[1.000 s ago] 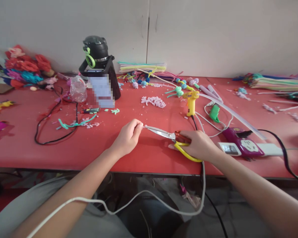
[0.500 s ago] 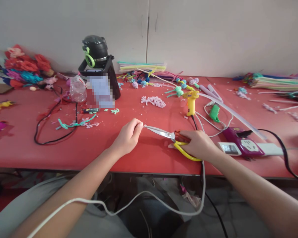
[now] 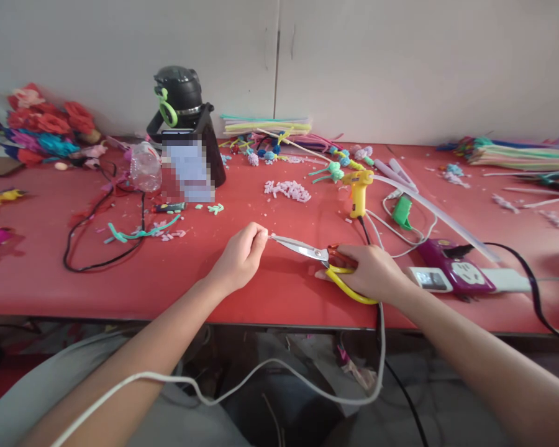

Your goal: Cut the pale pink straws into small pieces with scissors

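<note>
My right hand (image 3: 375, 273) holds the yellow-handled scissors (image 3: 326, 264) with its grip closed through the loops, blades nearly shut and pointing left; my left hand (image 3: 240, 256) sits at the blade tips, its grip pinched on something too small for me to make out; both rest low over the red bench (image 3: 279, 292), near its front edge. The yellow glue gun (image 3: 358, 189) stands just behind the scissors, its cord trailing past my right hand; a purple power strip (image 3: 451, 273) lies to the right of the scissors; pink cut bits (image 3: 289, 189) lie behind the blades. My fingertips are touching the blade tips, so I judge a careless snip could nick them; a sweep of my right wrist could snag the glue gun's cord.
</note>
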### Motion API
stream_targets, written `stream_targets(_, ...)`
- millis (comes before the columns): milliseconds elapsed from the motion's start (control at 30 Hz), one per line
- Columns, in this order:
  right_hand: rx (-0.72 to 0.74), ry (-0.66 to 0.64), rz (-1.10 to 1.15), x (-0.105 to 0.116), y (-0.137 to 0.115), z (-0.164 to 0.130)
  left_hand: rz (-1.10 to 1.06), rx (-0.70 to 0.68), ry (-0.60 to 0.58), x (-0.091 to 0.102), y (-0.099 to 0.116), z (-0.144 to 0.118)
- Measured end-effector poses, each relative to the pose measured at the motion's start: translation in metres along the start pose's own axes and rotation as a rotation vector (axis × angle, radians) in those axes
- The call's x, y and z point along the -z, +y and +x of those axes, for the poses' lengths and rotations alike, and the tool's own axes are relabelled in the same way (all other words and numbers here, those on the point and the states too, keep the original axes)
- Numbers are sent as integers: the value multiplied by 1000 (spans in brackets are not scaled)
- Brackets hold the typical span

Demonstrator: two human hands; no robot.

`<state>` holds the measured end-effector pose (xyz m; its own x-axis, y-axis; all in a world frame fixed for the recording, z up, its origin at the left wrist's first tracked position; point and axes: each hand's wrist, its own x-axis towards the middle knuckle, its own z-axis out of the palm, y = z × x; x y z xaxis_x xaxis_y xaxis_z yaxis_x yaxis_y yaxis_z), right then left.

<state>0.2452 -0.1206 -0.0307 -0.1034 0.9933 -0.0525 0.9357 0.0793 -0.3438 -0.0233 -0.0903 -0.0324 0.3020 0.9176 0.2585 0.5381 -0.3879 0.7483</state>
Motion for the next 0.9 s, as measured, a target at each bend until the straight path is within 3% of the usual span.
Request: stream_targets(900, 11, 10, -25, 2, -2, -2, 9, -22, -1, 1, 2, 0)
